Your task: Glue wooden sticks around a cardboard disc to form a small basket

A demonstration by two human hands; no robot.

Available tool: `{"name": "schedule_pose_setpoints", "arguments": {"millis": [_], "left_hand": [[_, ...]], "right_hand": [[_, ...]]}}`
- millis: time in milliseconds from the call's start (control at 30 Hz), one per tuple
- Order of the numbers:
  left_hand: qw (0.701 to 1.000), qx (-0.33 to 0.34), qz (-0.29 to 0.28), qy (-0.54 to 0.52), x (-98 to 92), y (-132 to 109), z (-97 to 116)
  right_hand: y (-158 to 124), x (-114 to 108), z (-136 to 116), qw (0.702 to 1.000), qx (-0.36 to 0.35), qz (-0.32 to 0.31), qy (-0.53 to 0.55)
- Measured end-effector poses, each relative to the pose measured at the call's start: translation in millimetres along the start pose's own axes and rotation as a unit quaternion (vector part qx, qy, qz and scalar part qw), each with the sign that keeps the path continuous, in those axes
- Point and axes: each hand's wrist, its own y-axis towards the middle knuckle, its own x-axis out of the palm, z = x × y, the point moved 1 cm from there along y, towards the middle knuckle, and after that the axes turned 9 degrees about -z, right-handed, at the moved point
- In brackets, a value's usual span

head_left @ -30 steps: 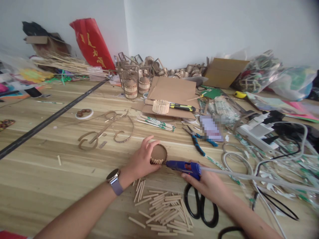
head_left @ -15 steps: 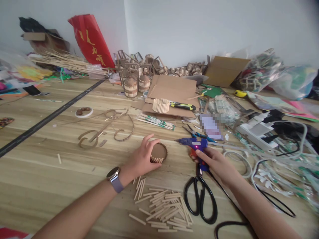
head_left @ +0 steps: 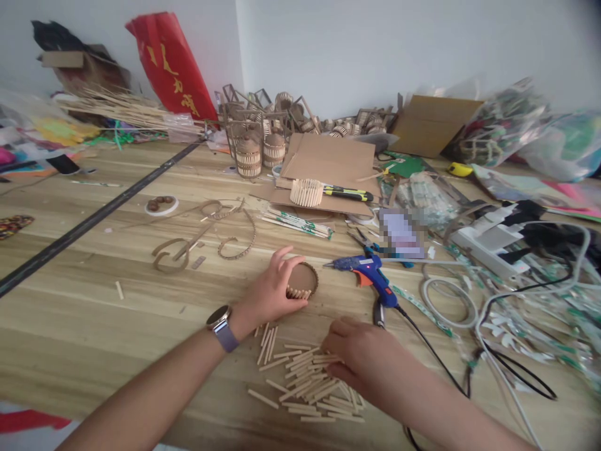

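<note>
My left hand (head_left: pixel 272 291) is wrapped round a small round cardboard disc (head_left: pixel 303 279) with short wooden sticks standing along its near rim, and holds it down on the wooden table (head_left: pixel 94 313). My right hand (head_left: pixel 357 357) rests palm down on a loose pile of short wooden sticks (head_left: pixel 305 385), its fingers curled at the pile's top edge; whether a stick is pinched is hidden. A blue hot glue gun (head_left: pixel 369 272) stands by itself to the right of the disc, its nozzle pointing left.
Black cables (head_left: pixel 493 369) and white tubing (head_left: pixel 446 300) sprawl at the right by a power strip (head_left: pixel 488 241). Behind lie blue-handled pliers (head_left: pixel 375 247), cardboard sheets (head_left: pixel 328 163), a yellow utility knife (head_left: pixel 347 194), finished stick baskets (head_left: pixel 260 153) and cardboard strips (head_left: pixel 188 247).
My right hand set the glue gun down beside the disc, let go of it, and moved down-left onto the stick pile. My left hand stayed on the disc.
</note>
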Motion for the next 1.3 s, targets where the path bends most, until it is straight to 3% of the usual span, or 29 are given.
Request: {"name": "schedule_pose_setpoints", "arguments": {"millis": [233,400,567,700,967,1300], "left_hand": [[1.0,0.007,0.003,-0.007,0.5,-1,-1],[1.0,0.016,0.001,-0.001,2.1,-1,-4],[1.0,0.021,-0.002,0.0,0.4,0,-3],[0.999,0.035,0.005,-0.009,1.4,0,-5],[0.998,0.059,0.019,0.025,3.2,0,-5],[0.997,0.067,0.032,0.031,3.0,1,-3]], "right_hand": [[17,10,-4,0.999,-0.003,-0.036,-0.024],[16,3,2,0.997,-0.001,-0.042,0.064],[10,-8,16,0.975,-0.017,0.015,0.22],[14,-13,28,0.961,-0.03,0.053,0.271],[41,-12,47,0.941,0.013,0.147,0.305],[48,-3,43,0.955,0.008,0.168,0.243]]}}
